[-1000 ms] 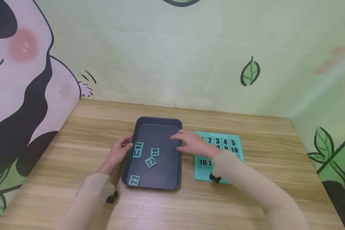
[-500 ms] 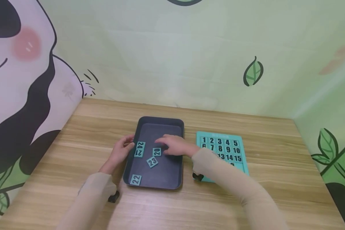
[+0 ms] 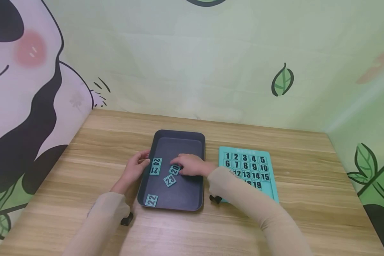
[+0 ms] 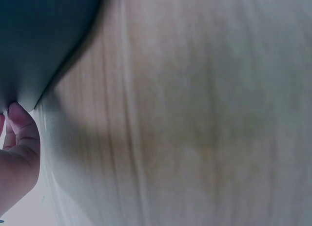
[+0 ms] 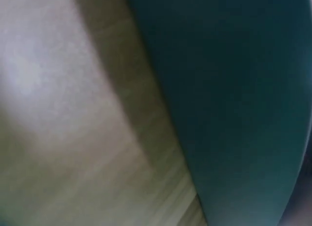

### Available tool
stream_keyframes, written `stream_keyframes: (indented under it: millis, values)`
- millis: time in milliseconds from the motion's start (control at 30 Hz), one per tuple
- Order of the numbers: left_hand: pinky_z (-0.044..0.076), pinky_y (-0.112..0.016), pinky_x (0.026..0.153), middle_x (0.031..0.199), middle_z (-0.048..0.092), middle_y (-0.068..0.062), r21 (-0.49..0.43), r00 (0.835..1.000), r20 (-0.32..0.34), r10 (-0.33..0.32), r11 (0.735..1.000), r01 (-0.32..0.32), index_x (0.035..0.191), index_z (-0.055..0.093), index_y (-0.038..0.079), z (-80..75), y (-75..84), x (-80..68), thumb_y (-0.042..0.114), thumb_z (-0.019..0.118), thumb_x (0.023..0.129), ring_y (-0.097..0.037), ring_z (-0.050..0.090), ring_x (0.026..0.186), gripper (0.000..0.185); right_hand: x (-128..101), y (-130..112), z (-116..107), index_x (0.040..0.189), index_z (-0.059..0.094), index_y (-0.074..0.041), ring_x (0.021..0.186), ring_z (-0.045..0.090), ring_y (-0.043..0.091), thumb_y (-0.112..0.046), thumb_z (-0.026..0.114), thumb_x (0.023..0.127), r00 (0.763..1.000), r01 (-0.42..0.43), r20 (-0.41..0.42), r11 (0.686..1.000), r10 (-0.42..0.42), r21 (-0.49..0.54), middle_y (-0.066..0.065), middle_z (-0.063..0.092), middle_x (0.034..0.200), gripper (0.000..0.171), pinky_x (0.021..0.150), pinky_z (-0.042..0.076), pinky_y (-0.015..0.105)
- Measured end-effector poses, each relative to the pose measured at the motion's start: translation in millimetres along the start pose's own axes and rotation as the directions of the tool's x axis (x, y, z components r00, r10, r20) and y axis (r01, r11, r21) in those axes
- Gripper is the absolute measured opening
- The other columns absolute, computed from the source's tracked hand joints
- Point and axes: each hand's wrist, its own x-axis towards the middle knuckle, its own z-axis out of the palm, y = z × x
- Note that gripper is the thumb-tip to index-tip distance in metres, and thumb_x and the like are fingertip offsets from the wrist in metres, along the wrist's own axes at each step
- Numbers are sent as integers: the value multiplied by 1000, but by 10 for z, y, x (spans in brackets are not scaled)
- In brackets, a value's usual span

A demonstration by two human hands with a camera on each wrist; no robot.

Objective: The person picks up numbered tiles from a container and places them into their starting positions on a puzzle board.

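In the head view, my right hand (image 3: 191, 165) reaches over the right rim of a dark tray (image 3: 179, 145). Thumb and fingers pinch a small blue-green number tile marked 20 (image 3: 174, 170), which sits at a slant. Right beside it is the tile marked 23 (image 3: 170, 180). Along the left wall lie tiles 24 (image 3: 156, 162) and 21 (image 3: 154, 170), with 22 (image 3: 151, 200) in the near left corner. My left hand (image 3: 134, 168) grips the tray's left rim; the left wrist view shows its thumb (image 4: 22, 116) against the tray's side. The right wrist view catches only the tray's outer wall (image 5: 229, 109).
A turquoise number board (image 3: 274, 188) lies right of the tray, with rows of numbered tiles up to 19. My right sleeve (image 3: 249, 199) crosses over its lower left part. Behind the wooden table (image 3: 121, 124) rises a printed wall (image 3: 192, 71).
My right hand has come left from the tray's right rim to tile 20 and taken hold of it. The tile has turned to a slant. My left hand stays at the rim.
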Motion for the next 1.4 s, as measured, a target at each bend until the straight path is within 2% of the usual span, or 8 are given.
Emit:
stream_keyframes:
  millis: [267, 467, 633, 933, 1100, 1200, 1333, 1400]
  values:
    - [37, -45, 99, 128, 44, -17, -3, 1000, -1, 7, 1000, -8, 132, 38, 7, 30, -9, 0, 13, 42, 92, -34, 41, 120, 41, -44, -4, 8, 116, 57, -14, 74, 49, 10, -18, 62, 80, 999, -46, -25, 999, 46, -12, -4, 53, 82, 37, 64, 40, 20]
    - [36, -46, 100, 128, 43, -18, -1, 1000, 0, 2, 1000, -2, 132, 38, 6, 18, 0, -19, 13, 43, 91, -35, 40, 121, 41, -211, 5, -102, 113, 59, -10, 72, 48, 10, -18, 63, 78, 996, -35, -88, 999, 34, -15, -3, 54, 77, 36, 62, 39, 20]
    - [35, -45, 100, 130, 42, -17, 8, 1000, 5, -13, 1000, 13, 133, 36, 8, -15, -15, -3, 14, 42, 92, -34, 39, 122, 42, -437, 44, -255, 112, 59, -6, 69, 46, 11, -13, 62, 78, 989, -14, -144, 999, 18, 30, 0, 54, 76, 35, 60, 40, 21]
    - [34, -45, 101, 131, 42, -18, 19, 1000, 9, 0, 1000, 0, 132, 37, 7, -22, -23, 6, 14, 43, 92, -35, 39, 122, 41, -945, 274, -415, 114, 58, -5, 70, 49, 11, -8, 62, 78, 972, -96, -198, 984, 125, 149, -1, 59, 83, 37, 61, 43, 21]
    - [34, -46, 101, 130, 42, -19, 16, 1000, 4, 3, 1000, -3, 132, 37, 6, -17, -16, 0, 13, 42, 92, -36, 39, 122, 42, -1200, 480, -424, 116, 56, -4, 62, 46, 10, -10, 62, 79, 960, -110, -237, 977, 152, 180, -1, 57, 81, 38, 57, 42, 22]
    - [34, -46, 101, 131, 41, -19, 16, 1000, 5, 3, 1000, -3, 132, 37, 6, -14, -8, 2, 13, 42, 92, -36, 39, 122, 42, -1345, 604, -406, 118, 55, -4, 59, 44, 9, -12, 62, 79, 947, -145, -251, 963, 202, 228, -1, 57, 82, 40, 55, 42, 22]
    - [34, -46, 101, 131, 41, -19, 22, 1000, 8, 2, 1000, -3, 133, 37, 6, -8, 2, 10, 13, 42, 92, -36, 38, 122, 42, -1553, 751, -375, 116, 55, -3, 64, 45, 9, -12, 63, 78, 925, -176, -287, 950, 249, 257, 0, 57, 82, 40, 55, 42, 21]
    - [34, -46, 101, 131, 41, -19, 26, 1000, 6, 4, 1000, -5, 133, 37, 6, -5, 5, 10, 13, 42, 92, -36, 38, 122, 42, -1653, 826, -348, 114, 56, -1, 63, 46, 10, -10, 64, 77, 916, -166, -318, 954, 244, 251, 1, 57, 80, 39, 54, 42, 21]
